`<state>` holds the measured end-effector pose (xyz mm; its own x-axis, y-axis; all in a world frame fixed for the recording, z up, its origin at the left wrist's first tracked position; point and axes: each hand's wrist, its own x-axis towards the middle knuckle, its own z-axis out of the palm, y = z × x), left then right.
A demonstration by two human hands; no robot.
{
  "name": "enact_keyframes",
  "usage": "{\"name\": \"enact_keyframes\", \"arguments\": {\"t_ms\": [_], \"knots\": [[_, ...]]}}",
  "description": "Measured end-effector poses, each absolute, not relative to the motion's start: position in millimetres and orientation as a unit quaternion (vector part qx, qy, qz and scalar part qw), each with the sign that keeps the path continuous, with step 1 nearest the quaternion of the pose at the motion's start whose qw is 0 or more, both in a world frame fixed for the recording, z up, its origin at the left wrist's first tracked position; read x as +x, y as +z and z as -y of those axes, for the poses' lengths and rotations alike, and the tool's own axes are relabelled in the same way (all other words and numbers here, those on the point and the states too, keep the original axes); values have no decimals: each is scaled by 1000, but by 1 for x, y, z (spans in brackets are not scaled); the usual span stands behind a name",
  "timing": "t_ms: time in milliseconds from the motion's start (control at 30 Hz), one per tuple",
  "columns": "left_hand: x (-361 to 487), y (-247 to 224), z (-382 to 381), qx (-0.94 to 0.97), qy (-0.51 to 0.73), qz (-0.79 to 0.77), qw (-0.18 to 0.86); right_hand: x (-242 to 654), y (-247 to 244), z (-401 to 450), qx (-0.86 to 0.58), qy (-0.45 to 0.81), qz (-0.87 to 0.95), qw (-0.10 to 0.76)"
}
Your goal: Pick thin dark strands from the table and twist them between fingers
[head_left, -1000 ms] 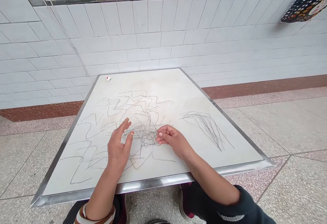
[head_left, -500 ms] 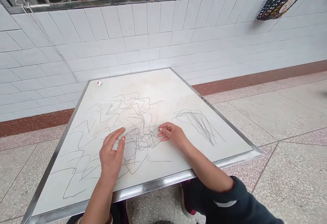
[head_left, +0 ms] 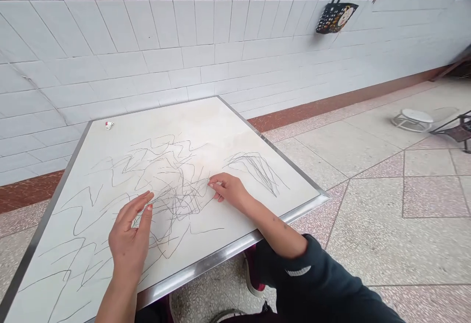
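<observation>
Thin dark wavy lines, which look like loose strands, spread over a white table (head_left: 198, 117) with a metal rim. A dense tangle (head_left: 180, 205) of them lies between my hands. My left hand (head_left: 128, 239) is at the tangle's left side, with thumb and fingers apart and nothing in it. At the tangle's right edge, my right hand (head_left: 228, 190) has its thumb and forefinger pinched together. Whether a strand is between those fingertips is too fine to make out. A separate bunch of lines (head_left: 259, 168) lies beyond my right hand.
A small white and red object (head_left: 109, 125) sits at the table's far left corner. Behind stands a white tiled wall (head_left: 154, 63) with a barred window and a hanging patterned bag (head_left: 335, 17). On the floor at right are a white stool (head_left: 414, 118) and part of a chair (head_left: 456, 130).
My view has swung to the right, so the table sits further left and the stool and chair have appeared. Both hands keep nearly the same pose over the tangle.
</observation>
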<state>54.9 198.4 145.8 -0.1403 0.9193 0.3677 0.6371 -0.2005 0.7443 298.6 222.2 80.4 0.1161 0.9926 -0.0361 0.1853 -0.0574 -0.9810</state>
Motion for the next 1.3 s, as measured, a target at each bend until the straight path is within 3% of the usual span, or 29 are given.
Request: {"name": "enact_keyframes", "arguments": {"t_ms": [167, 333, 567, 800, 1300], "knots": [[68, 156, -190, 640, 439, -617, 133, 319, 88, -218, -629, 293, 592, 411], [87, 153, -175, 685, 438, -560, 158, 374, 100, -213, -761, 97, 554, 325], [106, 136, -160, 729, 427, -487, 223, 399, 83, -217, -827, 71, 524, 193], [114, 136, -146, 770, 451, -425, 151, 405, 77, -235, -831, 64, 521, 183], [98, 139, -112, 759, 423, -464, 175, 392, 81, -224, -747, 18, 613, 257]]}}
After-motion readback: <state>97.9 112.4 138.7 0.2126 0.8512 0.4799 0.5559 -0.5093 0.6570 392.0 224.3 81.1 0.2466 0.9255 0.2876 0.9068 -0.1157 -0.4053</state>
